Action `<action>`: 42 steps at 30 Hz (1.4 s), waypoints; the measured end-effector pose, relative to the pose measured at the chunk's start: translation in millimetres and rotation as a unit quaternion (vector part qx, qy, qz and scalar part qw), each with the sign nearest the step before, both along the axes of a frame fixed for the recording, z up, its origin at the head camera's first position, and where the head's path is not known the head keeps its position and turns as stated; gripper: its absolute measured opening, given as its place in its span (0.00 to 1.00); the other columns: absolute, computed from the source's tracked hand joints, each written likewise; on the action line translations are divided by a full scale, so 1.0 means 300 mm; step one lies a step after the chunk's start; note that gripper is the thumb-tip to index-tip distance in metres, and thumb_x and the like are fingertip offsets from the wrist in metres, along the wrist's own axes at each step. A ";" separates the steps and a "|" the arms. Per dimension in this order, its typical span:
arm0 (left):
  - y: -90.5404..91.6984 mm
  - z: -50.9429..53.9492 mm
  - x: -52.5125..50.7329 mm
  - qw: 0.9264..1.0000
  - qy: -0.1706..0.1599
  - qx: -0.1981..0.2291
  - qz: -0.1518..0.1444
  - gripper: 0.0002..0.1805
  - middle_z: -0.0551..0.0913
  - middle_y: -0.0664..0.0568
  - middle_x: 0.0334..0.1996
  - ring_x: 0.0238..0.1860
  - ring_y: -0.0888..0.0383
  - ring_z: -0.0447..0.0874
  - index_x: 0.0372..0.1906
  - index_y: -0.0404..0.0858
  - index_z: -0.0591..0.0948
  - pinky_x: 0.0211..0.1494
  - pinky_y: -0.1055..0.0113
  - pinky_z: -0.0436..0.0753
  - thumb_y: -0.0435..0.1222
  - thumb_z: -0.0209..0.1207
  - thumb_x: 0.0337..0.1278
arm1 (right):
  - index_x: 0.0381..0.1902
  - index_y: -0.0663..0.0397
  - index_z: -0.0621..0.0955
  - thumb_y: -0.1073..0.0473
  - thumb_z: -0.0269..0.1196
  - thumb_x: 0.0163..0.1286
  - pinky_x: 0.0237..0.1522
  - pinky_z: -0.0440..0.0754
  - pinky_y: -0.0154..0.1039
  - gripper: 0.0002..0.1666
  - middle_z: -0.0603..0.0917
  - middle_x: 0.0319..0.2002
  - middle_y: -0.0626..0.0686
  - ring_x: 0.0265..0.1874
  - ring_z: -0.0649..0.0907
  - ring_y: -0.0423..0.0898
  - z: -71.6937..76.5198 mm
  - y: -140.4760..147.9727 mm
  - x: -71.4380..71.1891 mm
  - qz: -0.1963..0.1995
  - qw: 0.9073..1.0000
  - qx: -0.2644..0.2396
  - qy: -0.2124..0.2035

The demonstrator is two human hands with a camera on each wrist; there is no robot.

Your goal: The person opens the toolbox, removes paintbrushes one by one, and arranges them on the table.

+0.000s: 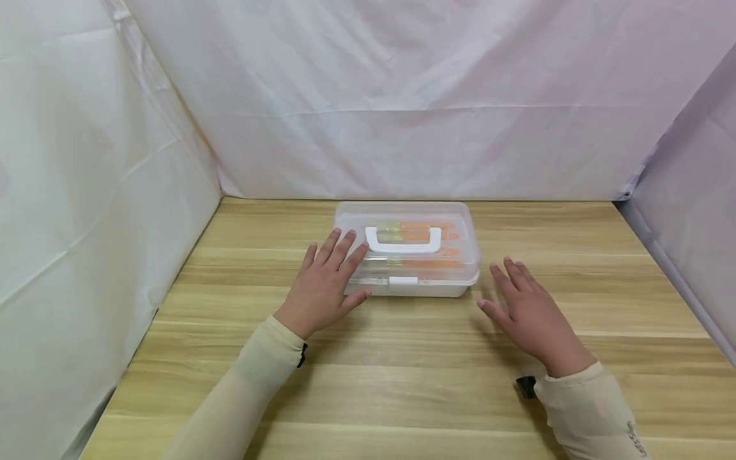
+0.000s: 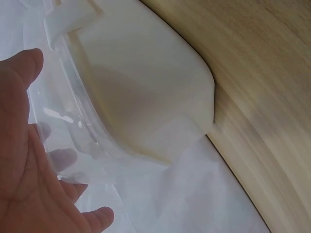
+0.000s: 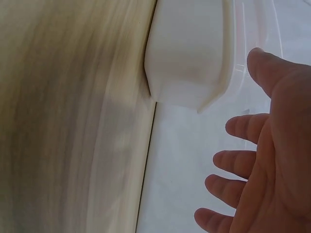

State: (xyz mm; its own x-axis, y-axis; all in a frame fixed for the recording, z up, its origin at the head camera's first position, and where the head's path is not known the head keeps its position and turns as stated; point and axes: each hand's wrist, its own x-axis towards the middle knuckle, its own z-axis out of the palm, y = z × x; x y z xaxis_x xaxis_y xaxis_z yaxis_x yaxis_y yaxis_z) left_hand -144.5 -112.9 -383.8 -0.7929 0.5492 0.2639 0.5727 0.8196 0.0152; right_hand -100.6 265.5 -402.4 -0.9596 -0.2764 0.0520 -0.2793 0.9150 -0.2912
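A translucent lidded box (image 1: 356, 291) with a white handle (image 1: 404, 248) and a white front latch (image 1: 404, 280) stands on the table, its lid down. Orange-handled items (image 1: 431, 262) show through the lid. The left hand (image 1: 321, 292) is over the box's left side, fingers spread and straight; contact with the lid is unclear. In the left wrist view that hand (image 2: 29, 160) lies close beside the box (image 2: 141, 77). Off the box's front right corner, the right hand (image 1: 531, 318) holds nothing, fingers relaxed. The right wrist view has this hand (image 3: 277, 155) apart from the box wall (image 3: 187, 53).
The wood-grain table (image 1: 414, 383) is bordered by a white cloth at the back (image 1: 431, 147), another on the left (image 1: 86, 179) and one on the right (image 1: 696, 185). Pale sleeves cover both forearms, with a dark piece at each wrist.
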 end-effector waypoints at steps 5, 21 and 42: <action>0.000 -0.003 -0.001 1.000 0.002 -0.002 0.000 0.43 0.53 0.44 0.78 0.78 0.44 0.42 0.77 0.44 0.60 0.71 0.37 0.56 0.60 0.56 0.65 | 0.76 0.65 0.58 0.34 0.51 0.75 0.70 0.51 0.65 0.48 0.52 0.75 0.71 0.74 0.51 0.68 0.000 -0.008 0.012 -0.003 1.000 -0.002 -0.004; 0.005 -0.003 0.002 1.000 0.011 -0.013 0.006 0.43 0.54 0.44 0.77 0.78 0.44 0.42 0.77 0.43 0.60 0.70 0.36 0.57 0.60 0.55 0.66 | 0.75 0.64 0.62 0.33 0.53 0.74 0.67 0.57 0.66 0.48 0.57 0.74 0.70 0.73 0.56 0.68 -0.003 -0.052 0.038 0.011 1.000 0.017 0.004; 0.006 -0.011 0.000 1.000 0.017 -0.018 0.007 0.44 0.53 0.43 0.77 0.78 0.44 0.41 0.77 0.44 0.59 0.71 0.37 0.54 0.61 0.56 0.64 | 0.73 0.62 0.66 0.37 0.57 0.73 0.63 0.64 0.66 0.44 0.68 0.69 0.67 0.68 0.66 0.66 0.019 -0.136 0.097 0.057 0.998 0.024 0.030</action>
